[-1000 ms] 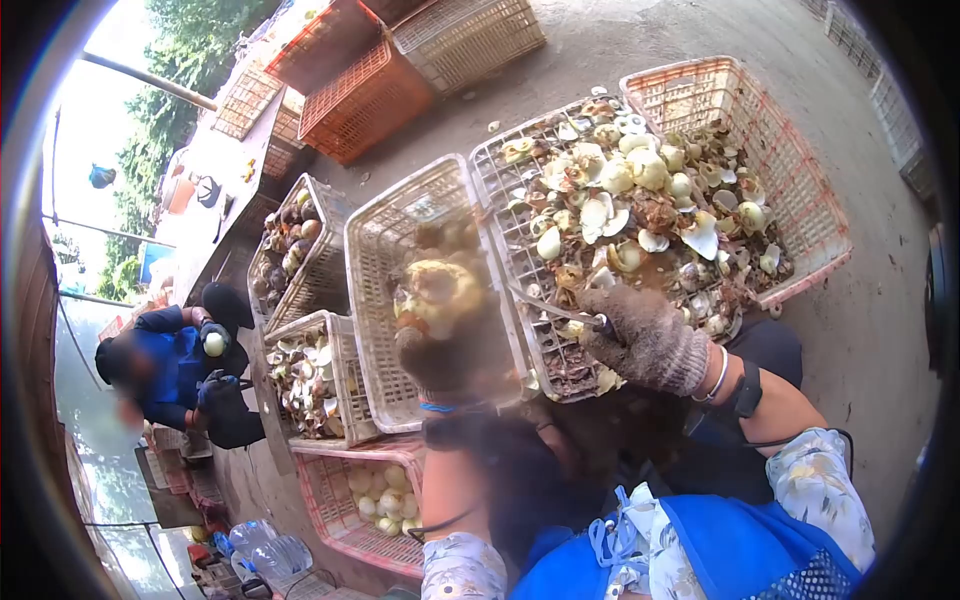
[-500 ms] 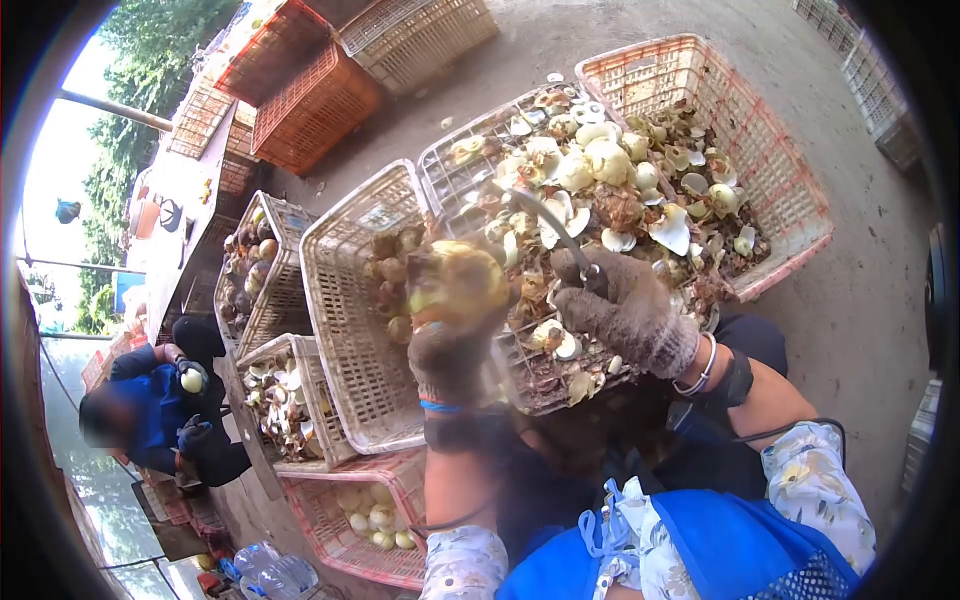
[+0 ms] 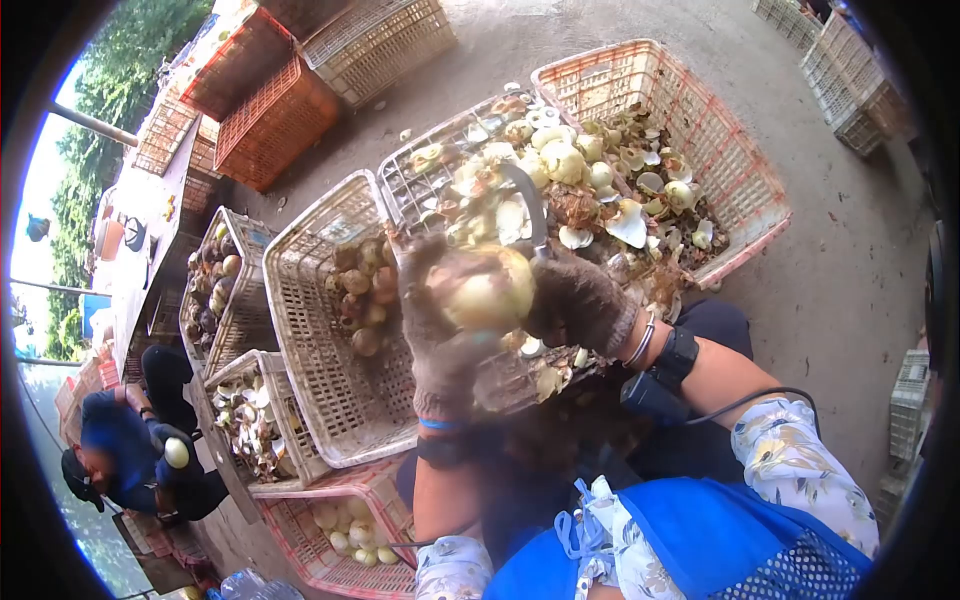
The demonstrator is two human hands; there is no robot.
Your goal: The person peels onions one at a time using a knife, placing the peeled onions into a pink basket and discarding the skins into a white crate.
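Note:
My left hand [image 3: 440, 350], in a brown work glove, is closed around a large, partly peeled onion [image 3: 488, 287] with pale yellow-green flesh and brown skin. In my right hand [image 3: 585, 305], also gloved, is the handle of a curved knife [image 3: 532, 205], its sickle-like blade arching up above the onion. The right-hand fingers are close against the onion's right side; whether they touch it cannot be told through the blur. Beneath both hands lies a wire rack [image 3: 405, 180] heaped with onion peelings and cut pieces [image 3: 560, 165].
A red-white crate [image 3: 735, 170] of peelings stands beyond the rack. Left of my hands, a whitish crate [image 3: 320, 400] holds unpeeled onions [image 3: 365, 290]. Peeled onions [image 3: 360, 540] lie in a pink crate [image 3: 300, 540]. A co-worker [image 3: 120, 440] in blue sits at the left, near an onion.
My right hand has come left and down, with the knife, close to the onion. The onion is now nearer the right hand. The whole view has shifted somewhat.

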